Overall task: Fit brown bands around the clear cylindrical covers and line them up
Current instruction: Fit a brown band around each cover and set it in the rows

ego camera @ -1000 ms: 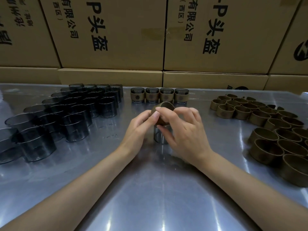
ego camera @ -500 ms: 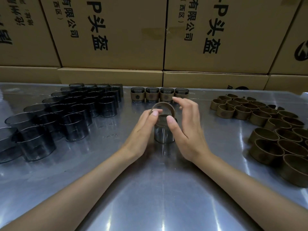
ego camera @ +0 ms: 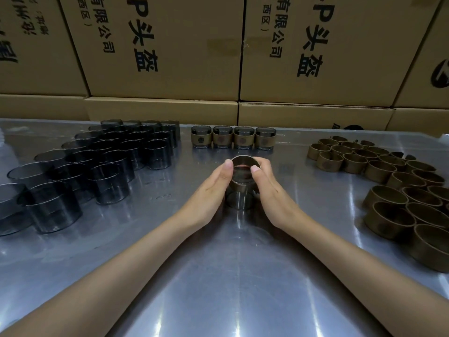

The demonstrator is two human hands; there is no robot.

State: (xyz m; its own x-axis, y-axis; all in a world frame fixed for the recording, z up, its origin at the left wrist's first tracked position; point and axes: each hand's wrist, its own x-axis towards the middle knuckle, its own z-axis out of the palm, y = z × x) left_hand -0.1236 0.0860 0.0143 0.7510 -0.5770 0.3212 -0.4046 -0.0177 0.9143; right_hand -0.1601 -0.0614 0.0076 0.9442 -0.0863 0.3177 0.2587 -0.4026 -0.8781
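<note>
While both hands cup the brown band (ego camera: pixel 243 177) on the clear cover (ego camera: pixel 239 199) mid-desk, left grip (ego camera: pixel 213 188) and right grip (ego camera: pixel 268 190) curl round it, keeping it level to slide down; finished row (ego camera: pixel 233 137) at 12 o'clock.

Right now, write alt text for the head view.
Both hands, left hand and right hand, press a brown band down over a clear cover on a metal table. Four banded covers line the back.

Bare table (ego camera: pixel 243 276) between clear covers (ego camera: pixel 104 171) (left) and bands (ego camera: pixel 398 190).
</note>
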